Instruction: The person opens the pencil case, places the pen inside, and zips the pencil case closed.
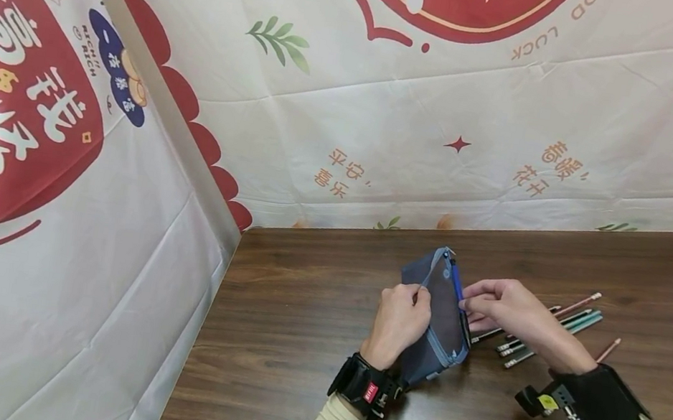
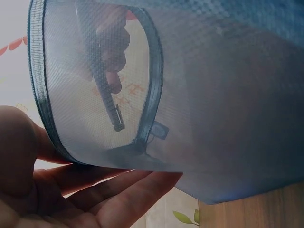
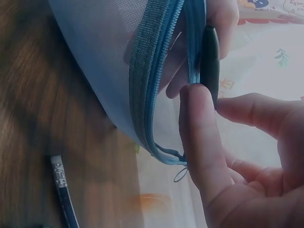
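Observation:
A blue-grey mesh pencil case with a blue zipper is held up off the table, its zipper open. My left hand grips the edge of the case, thumb on one side and fingers on the other. At the far side of the opening, my right hand pinches a blue pen between thumb and fingers. In the right wrist view the end of the pen looks dark and lies beside the zipper edge. The pen's clip shows through the mesh in the left wrist view.
Several pencils lie in a loose group under and beyond my right wrist, on the dark wooden table. A separate pencil lies nearer. Printed white cloth hangs behind the table and along its left side.

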`<state>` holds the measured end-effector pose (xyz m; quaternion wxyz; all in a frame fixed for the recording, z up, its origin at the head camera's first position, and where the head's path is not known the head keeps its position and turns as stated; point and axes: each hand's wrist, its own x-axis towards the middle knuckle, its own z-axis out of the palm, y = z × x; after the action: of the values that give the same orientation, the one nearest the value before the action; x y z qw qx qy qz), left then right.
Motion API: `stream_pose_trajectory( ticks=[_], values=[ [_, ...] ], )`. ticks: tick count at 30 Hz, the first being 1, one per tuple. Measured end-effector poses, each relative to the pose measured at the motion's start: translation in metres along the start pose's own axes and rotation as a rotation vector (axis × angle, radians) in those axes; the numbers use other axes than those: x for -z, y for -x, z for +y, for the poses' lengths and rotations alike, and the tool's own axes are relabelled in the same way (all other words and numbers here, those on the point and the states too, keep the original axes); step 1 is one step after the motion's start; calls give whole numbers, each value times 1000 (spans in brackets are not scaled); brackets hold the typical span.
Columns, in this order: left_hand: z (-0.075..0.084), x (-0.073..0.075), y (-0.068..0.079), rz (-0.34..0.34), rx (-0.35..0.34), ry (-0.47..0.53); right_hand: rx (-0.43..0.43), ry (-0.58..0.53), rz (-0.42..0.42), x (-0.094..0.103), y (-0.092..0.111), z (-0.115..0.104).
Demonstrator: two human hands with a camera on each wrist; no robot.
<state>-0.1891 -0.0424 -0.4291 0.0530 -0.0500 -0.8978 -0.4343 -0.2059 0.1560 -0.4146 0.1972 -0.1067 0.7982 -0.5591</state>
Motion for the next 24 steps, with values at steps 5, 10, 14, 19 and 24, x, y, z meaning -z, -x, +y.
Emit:
stream_pose_trajectory(
  ticks=[5,10,14,19,24],
  values=[
    [1,-2,-1,16,-11,-15,9,-54,-39,0,-1,0],
    [0,-3,-2,31,-27,-30,11,-70,-66,2,-1,0],
    [0,-3,-3,21,-18,-23,29,-42,-74,4,0,1],
    [1,-3,-3,24,-19,-20,32,-28,-79,6,2,1],
    [2,-2,-3,12,-18,-10,17,-12,-75,9,4,0]
  ],
)
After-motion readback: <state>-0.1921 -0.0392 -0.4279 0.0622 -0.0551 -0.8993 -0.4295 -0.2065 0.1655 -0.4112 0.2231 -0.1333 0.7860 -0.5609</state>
